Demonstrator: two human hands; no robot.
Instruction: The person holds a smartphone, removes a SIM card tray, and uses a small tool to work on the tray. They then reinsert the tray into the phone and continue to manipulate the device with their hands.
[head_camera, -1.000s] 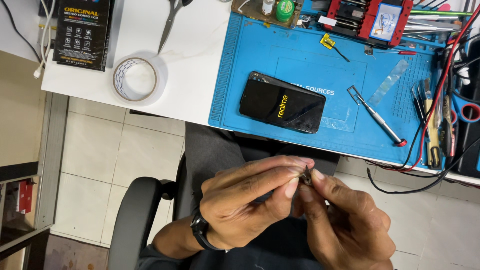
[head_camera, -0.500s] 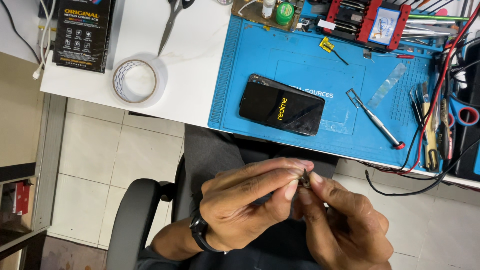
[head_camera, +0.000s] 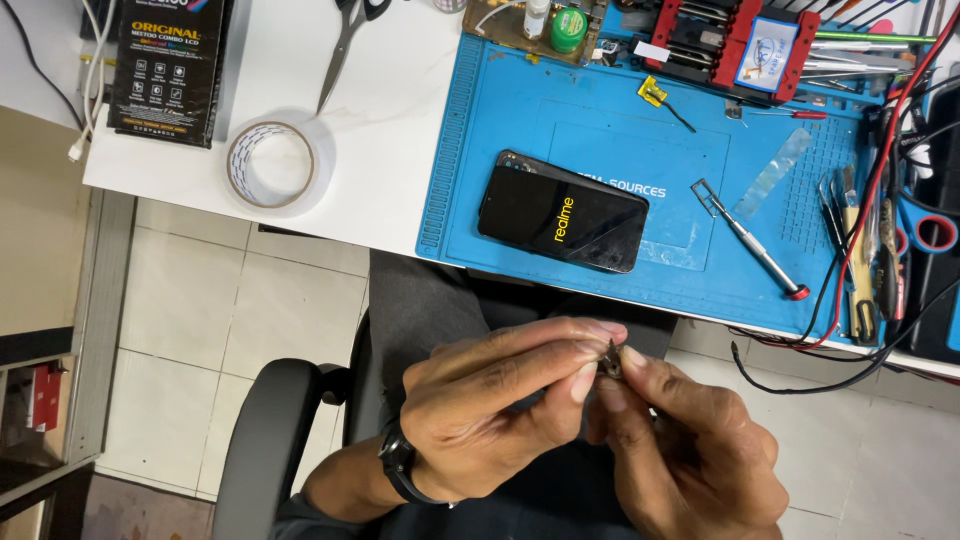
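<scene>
My left hand (head_camera: 500, 410), with a dark watch on its wrist, and my right hand (head_camera: 685, 450) meet over my lap, below the desk edge. Between their fingertips they pinch a tiny dark part (head_camera: 612, 357); its shape is too small to tell. A black smartphone (head_camera: 562, 211) with its screen lit lies on the blue work mat (head_camera: 640, 150) above my hands. A thin screwdriver with a red end (head_camera: 752, 243) lies to the phone's right on the mat.
A roll of clear tape (head_camera: 268, 163), scissors (head_camera: 345, 40) and a black box (head_camera: 170, 68) sit on the white desk at left. Red tool holder (head_camera: 735, 45), tweezers and cables (head_camera: 870, 250) crowd the right. A black chair arm (head_camera: 265, 450) is at lower left.
Both hands stay pinched together on the small part, with only slight finger shifts. The view has drifted a little.
</scene>
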